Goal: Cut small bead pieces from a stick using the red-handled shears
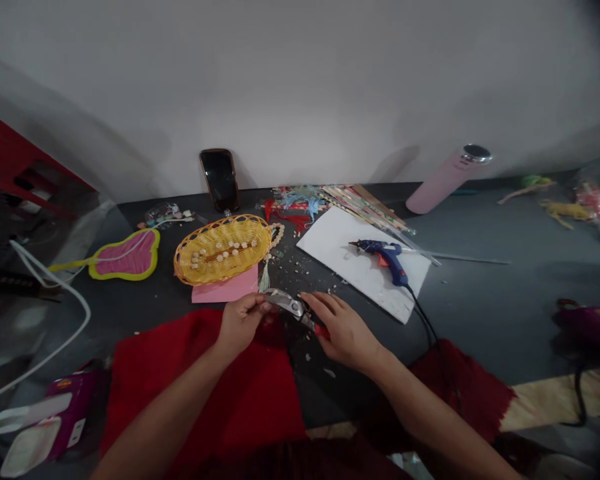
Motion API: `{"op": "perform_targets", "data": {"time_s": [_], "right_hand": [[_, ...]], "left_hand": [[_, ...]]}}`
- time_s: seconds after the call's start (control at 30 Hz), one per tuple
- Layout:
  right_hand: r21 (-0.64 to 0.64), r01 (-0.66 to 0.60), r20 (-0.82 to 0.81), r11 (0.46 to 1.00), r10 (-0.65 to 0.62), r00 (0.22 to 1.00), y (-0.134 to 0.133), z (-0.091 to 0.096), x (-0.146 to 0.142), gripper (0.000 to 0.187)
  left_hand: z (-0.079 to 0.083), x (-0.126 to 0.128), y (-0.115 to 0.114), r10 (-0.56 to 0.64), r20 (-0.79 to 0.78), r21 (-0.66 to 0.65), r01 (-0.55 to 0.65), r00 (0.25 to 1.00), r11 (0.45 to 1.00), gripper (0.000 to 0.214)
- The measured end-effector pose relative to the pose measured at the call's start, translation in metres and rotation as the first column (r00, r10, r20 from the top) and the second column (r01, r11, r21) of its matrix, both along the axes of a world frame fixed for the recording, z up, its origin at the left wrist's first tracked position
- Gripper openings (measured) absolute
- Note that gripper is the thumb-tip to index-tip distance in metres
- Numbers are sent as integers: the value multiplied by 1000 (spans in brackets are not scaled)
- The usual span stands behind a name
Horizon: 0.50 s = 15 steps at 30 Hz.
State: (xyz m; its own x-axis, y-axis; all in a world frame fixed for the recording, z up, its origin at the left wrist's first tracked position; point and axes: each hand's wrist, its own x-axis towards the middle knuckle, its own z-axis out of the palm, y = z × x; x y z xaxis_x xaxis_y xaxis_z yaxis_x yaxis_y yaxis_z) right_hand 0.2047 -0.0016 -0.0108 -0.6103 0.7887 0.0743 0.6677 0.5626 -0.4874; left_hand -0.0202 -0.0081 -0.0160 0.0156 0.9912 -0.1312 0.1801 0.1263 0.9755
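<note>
My right hand is wrapped round the red handles of a pair of pruning shears, whose silver jaws point left. At the jaws, my left hand has its thumb and fingers pinched together. Whatever sits in that pinch is too small to make out. Just beyond the hands, a yellow wicker basket holds several small whitish pieces. A pink sheet lies partly under the basket, with a pale tassel beside it. Under my left forearm spreads a red cloth.
A blue glue gun rests on a white board, its cord trailing toward me. A phone leans on the wall. Behind the board lie patterned sticks and tassels. A pink bottle stands right; a pink-and-yellow fan lies left.
</note>
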Motion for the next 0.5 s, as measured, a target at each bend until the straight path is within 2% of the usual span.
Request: {"op": "perform_targets", "data": {"time_s": [0.13,0.5], "right_hand": [[-26,-9,-36,1000,8,999,0,-1,2,73],[2,-4,-34,1000,4,999,-2,4,0,65]], "left_hand": [[2,1,-2,2,-26,-8,-2,1000,1000,14],[12,5,-8,-26,62,5,26,998,1000,15]]}}
